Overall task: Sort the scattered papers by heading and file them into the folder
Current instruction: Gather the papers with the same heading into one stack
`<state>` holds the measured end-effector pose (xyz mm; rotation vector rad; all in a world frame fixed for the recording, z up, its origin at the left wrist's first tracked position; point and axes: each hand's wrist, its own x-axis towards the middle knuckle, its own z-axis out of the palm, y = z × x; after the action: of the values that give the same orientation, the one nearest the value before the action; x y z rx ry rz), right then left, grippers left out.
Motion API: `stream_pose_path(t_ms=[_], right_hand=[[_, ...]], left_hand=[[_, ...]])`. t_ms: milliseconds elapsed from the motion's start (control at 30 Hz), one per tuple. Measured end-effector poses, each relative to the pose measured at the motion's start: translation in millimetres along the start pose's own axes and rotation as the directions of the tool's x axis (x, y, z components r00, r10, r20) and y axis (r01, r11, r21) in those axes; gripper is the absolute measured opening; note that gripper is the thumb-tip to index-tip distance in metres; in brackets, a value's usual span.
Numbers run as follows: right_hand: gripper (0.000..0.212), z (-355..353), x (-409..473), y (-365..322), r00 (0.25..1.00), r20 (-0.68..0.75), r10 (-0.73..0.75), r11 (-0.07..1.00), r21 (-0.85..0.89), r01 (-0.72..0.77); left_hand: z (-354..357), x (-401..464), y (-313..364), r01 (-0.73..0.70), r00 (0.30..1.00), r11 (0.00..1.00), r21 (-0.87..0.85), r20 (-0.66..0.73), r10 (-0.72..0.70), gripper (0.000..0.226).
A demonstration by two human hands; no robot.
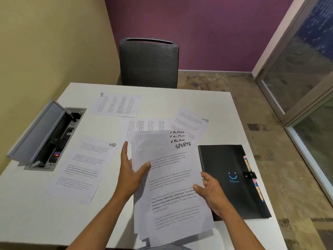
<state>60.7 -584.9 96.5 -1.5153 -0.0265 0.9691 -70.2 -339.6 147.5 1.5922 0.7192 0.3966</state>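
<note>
Both hands, left hand [130, 171] and right hand [212, 193], grip the gathered SPORTS stack [169, 179] between them. HR sheets [84, 166] lie loose left and beyond; the folder [232, 179], right, looks shut, nothing filed yet.

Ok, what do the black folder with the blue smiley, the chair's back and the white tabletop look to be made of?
The black folder with the blue smiley looks like matte plastic: smooth, dull sheen, a strap clasp on its edge. The dark grey chair back looks like ribbed mesh or woven fabric, going by its fine horizontal lines; which one is unclear. The white tabletop looks like smooth matte laminate, though that's a guess.
</note>
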Motion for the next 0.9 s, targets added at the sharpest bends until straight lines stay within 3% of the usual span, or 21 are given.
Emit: stream_pose_path(t_ms=[233,400,567,767,900], right_hand=[[0.033,8.7,0.4,-10.6,0.977,-0.138,-0.164,0.985,-0.069,0.156],[0.032,17.6,0.7,-22.7,0.927,-0.211,-0.308,0.949,-0.136,0.285],[0.038,25.9,2.9,-8.2,0.918,-0.238,-0.317,0.946,-0.153,0.286],[0.034,37.8,7.0,9.3,0.927,-0.268,-0.261,0.963,-0.139,0.231],[0.036,52.7,6.8,7.0,0.921,-0.297,-0.254,0.967,-0.099,0.235]], left_hand=[[11.1,3.0,13.2,-0.096,0.99,0.995,-0.003,-0.102,0.095,0.034],[11.2,-4.4,23.6,-0.211,0.97,0.973,-0.094,-0.146,0.197,0.035],[13.9,-20.1,3.5,-0.198,0.976,0.976,-0.09,-0.114,0.187,0.031],[26.0,-33.9,-37.4,-0.028,0.998,0.999,-0.023,-0.057,0.027,0.033],[39.5,-39.5,-47.9,0.013,0.996,0.998,-0.057,-0.083,-0.018,0.031]])
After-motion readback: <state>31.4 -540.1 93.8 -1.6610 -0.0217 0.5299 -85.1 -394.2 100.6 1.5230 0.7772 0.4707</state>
